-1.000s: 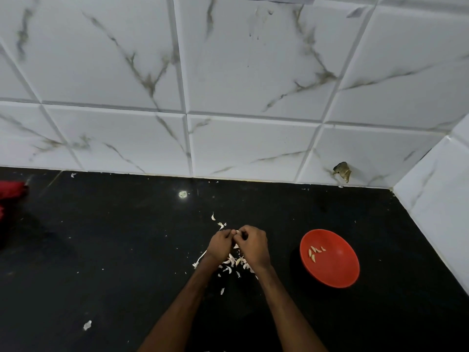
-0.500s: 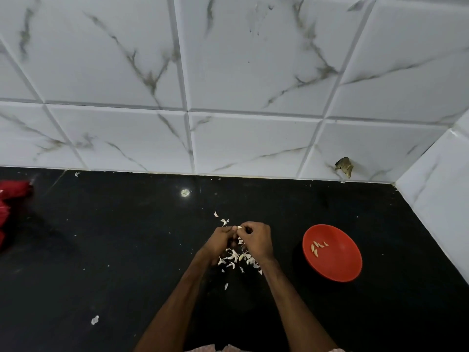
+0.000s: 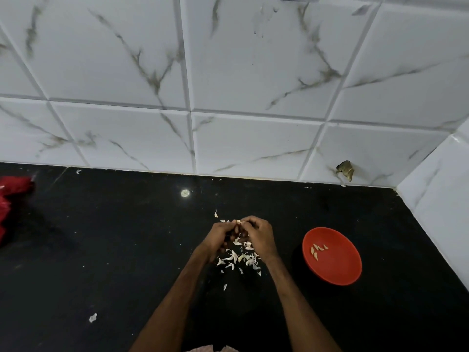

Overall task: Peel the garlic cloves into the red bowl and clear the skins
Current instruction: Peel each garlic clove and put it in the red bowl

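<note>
Pinch grip on small pale garlic clove point(image 3: 238, 221), shared by curled fingertips of left hand point(image 3: 220, 236) and right hand point(image 3: 258, 237), forearms converging from near edge of glossy black countertop point(image 3: 114, 250). Papery white skins point(image 3: 237, 259) scattered beneath the hands at mid-surface; round red bowl point(image 3: 337, 268) near right edge, apart from the hands, holding a few peeled cloves point(image 3: 317, 248). Open dark surface leftward as far as crumpled red cloth point(image 3: 10, 199) at left edge.

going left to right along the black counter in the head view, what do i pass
Crumpled red cloth → lone white garlic skin scrap → left hand → small garlic clove pinched between both hands → right hand → round red plastic bowl
</note>
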